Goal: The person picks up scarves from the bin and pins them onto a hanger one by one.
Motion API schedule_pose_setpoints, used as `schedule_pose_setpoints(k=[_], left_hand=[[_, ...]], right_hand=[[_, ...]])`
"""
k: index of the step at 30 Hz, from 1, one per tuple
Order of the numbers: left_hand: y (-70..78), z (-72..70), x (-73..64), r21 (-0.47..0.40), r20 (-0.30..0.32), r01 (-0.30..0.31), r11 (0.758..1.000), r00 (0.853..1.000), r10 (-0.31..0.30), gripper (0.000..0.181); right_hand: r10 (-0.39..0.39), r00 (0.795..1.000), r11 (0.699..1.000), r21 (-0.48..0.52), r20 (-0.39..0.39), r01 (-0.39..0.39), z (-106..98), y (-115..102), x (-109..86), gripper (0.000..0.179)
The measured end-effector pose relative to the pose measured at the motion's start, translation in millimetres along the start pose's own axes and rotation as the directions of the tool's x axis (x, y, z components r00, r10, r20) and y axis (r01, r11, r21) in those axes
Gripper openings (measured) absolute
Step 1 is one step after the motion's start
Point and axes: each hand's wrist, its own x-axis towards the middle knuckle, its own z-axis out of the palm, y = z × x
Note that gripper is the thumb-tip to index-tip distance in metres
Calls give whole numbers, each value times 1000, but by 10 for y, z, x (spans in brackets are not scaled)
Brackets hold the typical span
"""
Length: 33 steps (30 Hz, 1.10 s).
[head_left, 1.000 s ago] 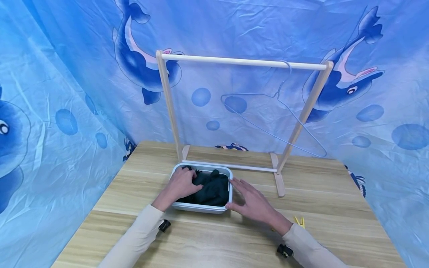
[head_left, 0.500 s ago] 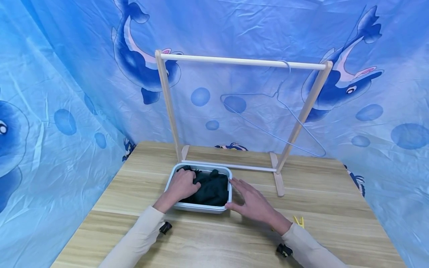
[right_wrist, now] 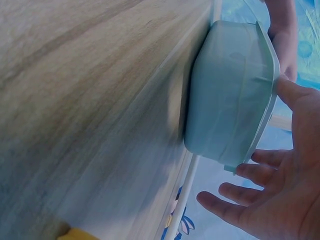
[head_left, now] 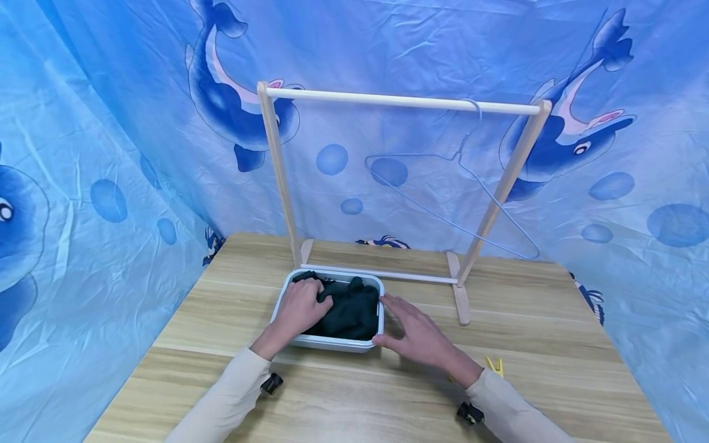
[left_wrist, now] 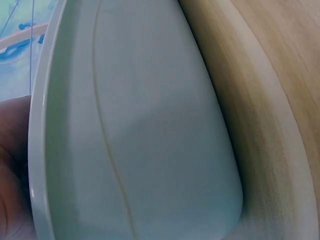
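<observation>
A pale blue-grey plastic basin (head_left: 338,343) on the wooden table holds bunched dark green cloth (head_left: 351,317). My left hand (head_left: 299,306) reaches over the basin's left side with bent fingers gripping into the cloth; the fingertips are hidden. The left wrist view is mostly filled by the basin's outer wall (left_wrist: 160,125), with part of the left hand (left_wrist: 14,170) at its rim. At the basin's right end, my right hand (head_left: 415,332) rests its thumb and fingertips on the rim, fingers spread and fairly straight. The right wrist view shows the same right hand (right_wrist: 285,190) beside the basin (right_wrist: 225,95).
Behind the basin stands a wooden rack (head_left: 388,99), its lower bar close to the basin's back. A light blue wire hanger (head_left: 459,158) hangs near the right end of the top bar. A yellow clip (head_left: 496,368) lies by my right forearm. Blue dolphin-print curtains (head_left: 332,49) surround the table.
My left hand has shifted slightly within the basin, and the cloth at the back left has bunched up toward the rim. My right hand has stayed at the rim.
</observation>
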Motion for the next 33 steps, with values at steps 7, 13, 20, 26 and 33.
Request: schedule_pose_setpoints(k=[7, 13, 20, 26, 33], left_hand=[[67, -49, 2, -80, -86, 35, 996, 995, -42, 24], [94, -62, -8, -105, -194, 1, 994, 981, -21, 23], [106, -65, -19, -144, -335, -80, 986, 942, 27, 22], [111, -80, 1, -166, -426, -167, 972, 901, 82, 15], [168, -191, 55, -198, -509, -252, 947, 852, 120, 12]], right_hand=[[3, 1000, 1000, 0, 7, -3, -5, -4, 6, 92], [3, 1000, 1000, 1, 15, -3, -9, -9, 6, 92], [9, 1000, 1000, 5, 16, -9, -10, -12, 6, 91], [-2, 1000, 1000, 7, 10, 2, -10, -7, 9, 92], [-4, 1000, 1000, 10, 12, 4, -21, -10, 14, 92]])
